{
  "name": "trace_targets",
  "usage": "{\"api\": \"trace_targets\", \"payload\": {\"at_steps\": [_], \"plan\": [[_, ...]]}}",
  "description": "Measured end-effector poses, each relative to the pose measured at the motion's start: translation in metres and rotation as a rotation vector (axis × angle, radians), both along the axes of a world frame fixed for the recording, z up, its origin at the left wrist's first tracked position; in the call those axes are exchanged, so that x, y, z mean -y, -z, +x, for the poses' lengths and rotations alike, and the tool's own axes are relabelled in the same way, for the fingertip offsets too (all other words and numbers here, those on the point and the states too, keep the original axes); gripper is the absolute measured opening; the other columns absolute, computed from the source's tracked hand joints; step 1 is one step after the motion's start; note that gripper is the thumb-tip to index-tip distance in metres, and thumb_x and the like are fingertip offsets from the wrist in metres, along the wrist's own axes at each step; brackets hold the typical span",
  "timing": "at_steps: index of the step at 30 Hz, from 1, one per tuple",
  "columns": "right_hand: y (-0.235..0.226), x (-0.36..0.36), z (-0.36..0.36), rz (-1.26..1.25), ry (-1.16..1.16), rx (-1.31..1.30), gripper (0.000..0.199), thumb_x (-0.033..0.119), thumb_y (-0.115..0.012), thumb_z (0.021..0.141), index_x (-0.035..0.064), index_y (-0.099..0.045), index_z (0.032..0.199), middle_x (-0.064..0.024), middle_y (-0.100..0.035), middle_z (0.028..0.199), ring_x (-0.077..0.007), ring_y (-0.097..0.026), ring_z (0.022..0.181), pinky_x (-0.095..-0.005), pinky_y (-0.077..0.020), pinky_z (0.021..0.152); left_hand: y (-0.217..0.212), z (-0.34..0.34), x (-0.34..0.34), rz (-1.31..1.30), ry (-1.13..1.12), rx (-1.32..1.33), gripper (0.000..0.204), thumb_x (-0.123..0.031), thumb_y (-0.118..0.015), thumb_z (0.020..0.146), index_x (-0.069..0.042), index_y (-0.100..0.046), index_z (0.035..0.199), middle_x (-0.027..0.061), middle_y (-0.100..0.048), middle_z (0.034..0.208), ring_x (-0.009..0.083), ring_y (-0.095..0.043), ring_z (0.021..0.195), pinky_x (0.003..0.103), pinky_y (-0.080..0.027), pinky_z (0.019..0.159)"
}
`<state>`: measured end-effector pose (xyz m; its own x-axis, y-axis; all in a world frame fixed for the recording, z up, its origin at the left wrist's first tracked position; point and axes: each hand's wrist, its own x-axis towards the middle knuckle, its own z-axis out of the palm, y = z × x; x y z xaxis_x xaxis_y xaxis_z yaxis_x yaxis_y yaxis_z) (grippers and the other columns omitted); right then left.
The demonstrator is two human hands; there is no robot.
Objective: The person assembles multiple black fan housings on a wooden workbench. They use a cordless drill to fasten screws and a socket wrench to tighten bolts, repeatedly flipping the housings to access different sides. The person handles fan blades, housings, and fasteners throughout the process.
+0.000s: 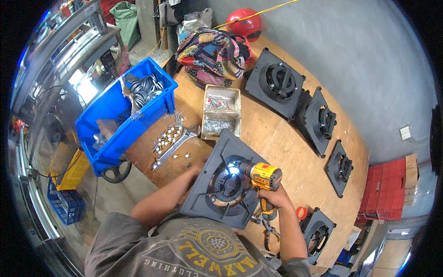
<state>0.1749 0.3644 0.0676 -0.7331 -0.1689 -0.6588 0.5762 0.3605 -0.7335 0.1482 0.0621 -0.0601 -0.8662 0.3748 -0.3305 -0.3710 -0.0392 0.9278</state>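
My right hand (pixel 272 198) grips a yellow and black cordless drill (pixel 262 176). Its lit tip points left into the middle of a black square fan frame (pixel 221 157) that lies tilted on the wooden table (pixel 277 138). My left hand (pixel 197 167) rests at the frame's left edge and steadies it; the frame partly hides the fingers. A round grille (pixel 228 187) shows in the frame's opening, under the drill's light.
Several more black fan frames (pixel 276 83) lean along the table's right side. A small box of screws (pixel 221 113), loose metal clips (pixel 168 136), a wrench (pixel 177 143), pliers (pixel 268 231), a blue bin of black rings (pixel 124 111), a bag (pixel 212 53) and a red helmet (pixel 244 23).
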Motion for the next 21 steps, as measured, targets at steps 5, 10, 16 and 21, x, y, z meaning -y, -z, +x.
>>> {"api": "trace_targets", "payload": {"at_steps": [5,10,16,21], "plan": [[0.003,0.0,-0.004,-0.018,-0.034,-0.01,0.045,-0.002,-0.068,0.07,0.0011,-0.063,0.115,-0.0064,-0.07,0.101,-0.0178,-0.066,0.09,-0.032,-0.0549,0.073,-0.025,-0.002,-0.019,0.451,0.176,0.205,0.035,-0.01,-0.063,0.089,0.0,-0.062,0.123,0.0131,-0.069,0.111,0.0235,-0.069,0.091,0.036,-0.055,0.08],[-0.005,0.005,-0.002,0.016,-0.032,-0.025,0.041,-0.001,-0.068,0.071,0.0022,-0.065,0.111,-0.0055,-0.07,0.097,-0.0171,-0.066,0.088,-0.032,-0.0552,0.071,-0.038,-0.007,-0.018,0.536,0.24,0.253,0.036,-0.013,-0.062,0.09,0.0,-0.061,0.124,0.0138,-0.069,0.112,0.024,-0.068,0.092,0.036,-0.055,0.081],[-0.012,0.013,-0.002,0.075,-0.004,-0.005,0.04,-0.003,-0.065,0.072,0.0018,-0.065,0.111,-0.0062,-0.07,0.099,-0.0167,-0.066,0.088,-0.0315,-0.0554,0.071,-0.042,-0.012,-0.013,0.554,0.279,0.271,0.038,-0.018,-0.06,0.091,0.001,-0.06,0.125,0.0147,-0.068,0.113,0.0246,-0.068,0.094,0.037,-0.055,0.083],[-0.017,0.016,-0.001,0.001,-0.022,-0.057,0.041,-0.003,-0.064,0.072,0.002,-0.065,0.113,-0.0062,-0.07,0.1,-0.0169,-0.066,0.088,-0.031,-0.0551,0.07,-0.045,-0.014,-0.011,0.566,0.285,0.273,0.04,-0.021,-0.059,0.092,0.001,-0.059,0.125,0.0154,-0.068,0.114,0.0251,-0.067,0.096,0.038,-0.055,0.084]]}}
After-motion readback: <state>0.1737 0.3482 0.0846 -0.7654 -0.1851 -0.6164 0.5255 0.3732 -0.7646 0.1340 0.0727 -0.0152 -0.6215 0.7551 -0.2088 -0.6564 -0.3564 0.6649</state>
